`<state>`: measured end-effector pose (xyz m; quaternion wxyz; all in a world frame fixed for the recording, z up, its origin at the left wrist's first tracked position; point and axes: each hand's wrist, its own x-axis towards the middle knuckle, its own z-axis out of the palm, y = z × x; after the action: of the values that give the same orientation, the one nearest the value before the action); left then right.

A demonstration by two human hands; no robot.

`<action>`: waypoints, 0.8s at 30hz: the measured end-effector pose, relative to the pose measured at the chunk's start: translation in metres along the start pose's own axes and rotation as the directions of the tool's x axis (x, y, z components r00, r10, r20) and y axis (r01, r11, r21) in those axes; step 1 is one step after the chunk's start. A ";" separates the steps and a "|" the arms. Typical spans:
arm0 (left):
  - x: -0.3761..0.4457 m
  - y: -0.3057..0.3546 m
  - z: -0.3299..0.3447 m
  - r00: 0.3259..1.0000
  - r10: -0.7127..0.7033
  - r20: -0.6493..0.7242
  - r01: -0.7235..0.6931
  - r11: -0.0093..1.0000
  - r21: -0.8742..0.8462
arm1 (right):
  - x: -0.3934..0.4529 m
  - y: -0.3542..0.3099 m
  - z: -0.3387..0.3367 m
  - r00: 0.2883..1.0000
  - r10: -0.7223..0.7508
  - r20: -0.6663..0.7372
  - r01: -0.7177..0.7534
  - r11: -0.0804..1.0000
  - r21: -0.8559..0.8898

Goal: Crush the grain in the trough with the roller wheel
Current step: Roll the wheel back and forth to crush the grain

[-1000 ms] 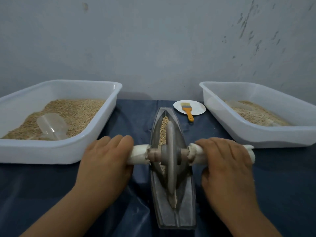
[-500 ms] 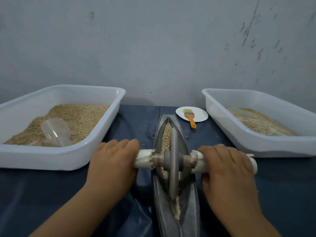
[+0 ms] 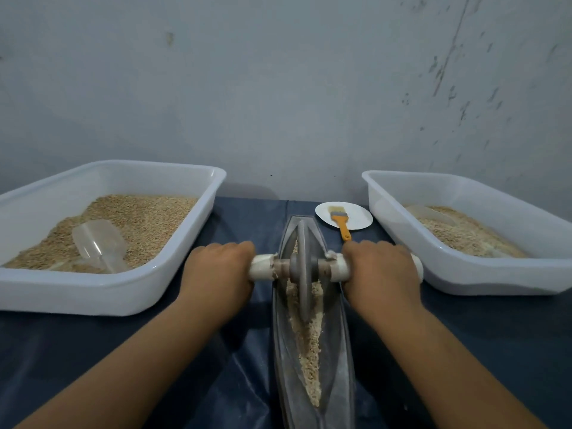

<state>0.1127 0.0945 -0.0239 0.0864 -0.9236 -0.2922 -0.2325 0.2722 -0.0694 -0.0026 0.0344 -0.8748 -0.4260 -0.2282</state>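
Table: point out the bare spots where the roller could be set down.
Bare cloth lies near the person, between the trough and the left tray, and below the right tray. Behind the right hand it is crowded: paper plate with brush.

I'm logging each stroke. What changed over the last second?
Both hands, left and right, rolled the wheel away along the trough toward its far end, baring crushed grain behind it. Their grip on the handles, the bins, scoop and brush stayed as before.
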 end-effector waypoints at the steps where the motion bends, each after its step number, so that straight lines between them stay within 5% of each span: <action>1: -0.009 0.000 -0.003 0.999 0.034 -0.035 -0.034 0.999 -0.005 | -0.013 0.000 -0.001 0.999 -0.027 -0.037 0.026 0.999 -0.030; 5: -0.030 0.004 -0.017 0.969 0.184 -0.166 -0.187 0.982 -0.001 | -0.054 0.009 -0.011 0.990 -0.116 -0.081 0.119 0.992 0.041; 9: -0.017 0.007 -0.018 0.968 0.226 -0.111 -0.225 0.974 0.022 | -0.051 0.020 -0.005 0.997 -0.080 0.015 0.079 0.996 0.048; 14: 0.020 -0.003 -0.004 0.993 0.071 0.089 -0.074 0.997 0.026 | 0.001 0.031 0.016 0.995 -0.099 0.011 0.099 0.995 -0.005; 20: 0.067 -0.002 0.007 0.997 -0.046 0.055 0.045 0.999 0.022 | 0.069 0.052 0.031 0.984 -0.179 -0.025 0.176 0.980 -0.090; 24: 0.081 0.001 0.004 0.998 -0.026 0.062 0.023 0.998 0.052 | 0.086 0.056 0.038 0.987 -0.152 0.057 0.149 0.987 0.054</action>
<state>0.1730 0.1352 0.0117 0.0979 -0.9243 -0.3120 -0.1969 0.3747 -0.0325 0.0081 0.0257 -0.8456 -0.4970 -0.1928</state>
